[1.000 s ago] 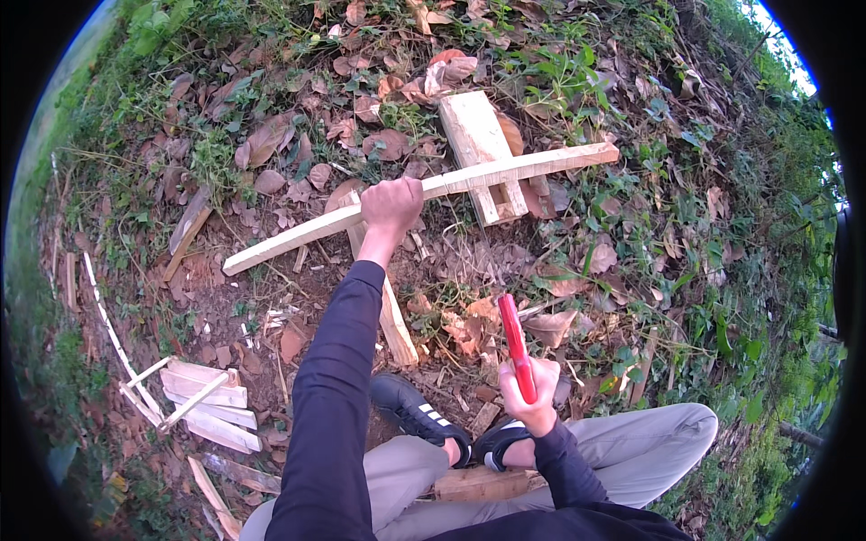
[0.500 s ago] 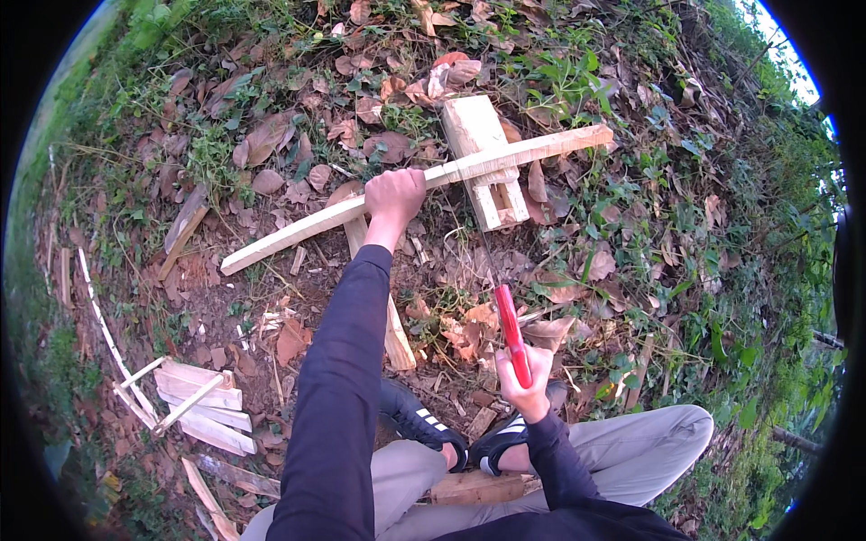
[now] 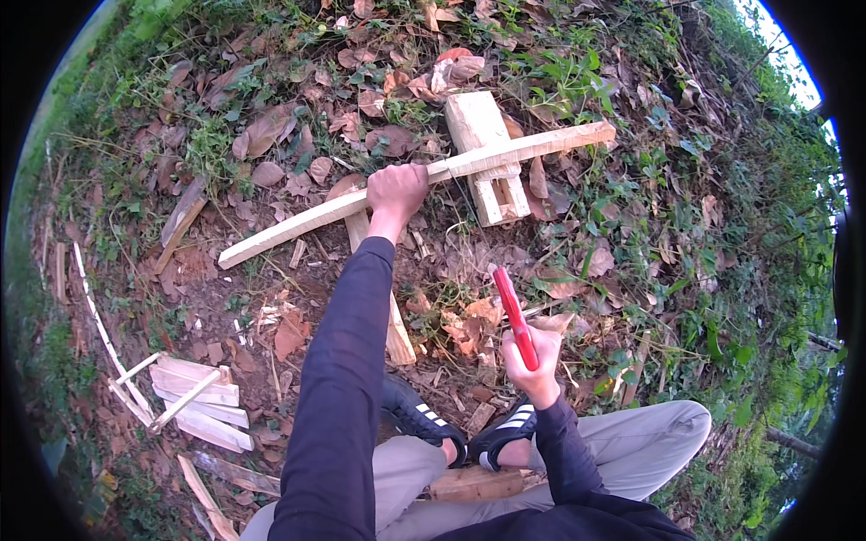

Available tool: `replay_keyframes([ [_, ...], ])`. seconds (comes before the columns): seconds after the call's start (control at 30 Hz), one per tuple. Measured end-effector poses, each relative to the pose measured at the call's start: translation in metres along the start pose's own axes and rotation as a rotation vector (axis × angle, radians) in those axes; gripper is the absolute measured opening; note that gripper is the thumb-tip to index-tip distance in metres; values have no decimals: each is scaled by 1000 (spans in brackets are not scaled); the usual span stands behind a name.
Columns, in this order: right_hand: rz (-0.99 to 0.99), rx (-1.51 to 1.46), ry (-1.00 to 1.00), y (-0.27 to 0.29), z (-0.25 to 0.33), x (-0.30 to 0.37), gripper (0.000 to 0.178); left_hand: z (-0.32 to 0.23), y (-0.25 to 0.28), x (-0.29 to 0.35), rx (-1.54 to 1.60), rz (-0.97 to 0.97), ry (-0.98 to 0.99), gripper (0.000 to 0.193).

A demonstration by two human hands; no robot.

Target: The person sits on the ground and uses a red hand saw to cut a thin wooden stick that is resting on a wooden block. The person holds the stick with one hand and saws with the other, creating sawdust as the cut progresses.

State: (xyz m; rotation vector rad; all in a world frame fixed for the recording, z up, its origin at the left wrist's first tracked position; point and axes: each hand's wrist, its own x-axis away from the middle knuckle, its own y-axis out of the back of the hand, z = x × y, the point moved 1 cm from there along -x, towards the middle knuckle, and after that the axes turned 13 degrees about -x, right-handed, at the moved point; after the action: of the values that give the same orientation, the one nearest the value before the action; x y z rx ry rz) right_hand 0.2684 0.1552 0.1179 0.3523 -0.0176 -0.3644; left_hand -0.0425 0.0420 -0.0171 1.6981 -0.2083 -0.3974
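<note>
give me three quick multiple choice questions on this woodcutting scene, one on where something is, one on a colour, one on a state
1. Where does the long wooden strip rest?
A. across a pale wooden block
B. on the person's lap
C. inside a bucket

2. What colour is the tool handle in the right hand?
A. blue
B. red
C. yellow

3. How is the left hand?
A. open and flat on the ground
B. closed around the strip
C. resting on a shoe

Answers: 1 A, the strip crosses the block lying on the leaf litter. 2 B, the handle is bright red. 3 B, the fingers wrap the strip near its middle.
</note>
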Motion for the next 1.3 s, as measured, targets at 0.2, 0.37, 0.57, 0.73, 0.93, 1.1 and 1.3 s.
replay_keyframes([
  [0.2, 0, -65, -86, 6, 8, 12, 7, 4, -2, -5, 18, -26, -10, 52],
  [0.37, 31, -3, 5, 4, 2, 23, 8, 2, -6, -3, 4, -39, 15, 50],
  [0.57, 44, -26, -84, 15, 6, 38, 13, 1, -1, 1, -13, 23, 6, 51],
  [0.73, 33, -31, -88, 33, 21, 54, 20, 1, 6, 8, 14, -26, 12, 51],
  [0.93, 57, -57, -92, 31, 30, 64, 23, 7, 26, 42, 15, 38, 10, 50],
  [1.1, 26, -118, -86, -5, 25, 75, 14, 17, 9, 55, -3, 65, 31, 50],
  [1.3, 29, -82, -155, 11, 23, 80, 13, 17, 15, 55, 63, 237, 33, 51],
])
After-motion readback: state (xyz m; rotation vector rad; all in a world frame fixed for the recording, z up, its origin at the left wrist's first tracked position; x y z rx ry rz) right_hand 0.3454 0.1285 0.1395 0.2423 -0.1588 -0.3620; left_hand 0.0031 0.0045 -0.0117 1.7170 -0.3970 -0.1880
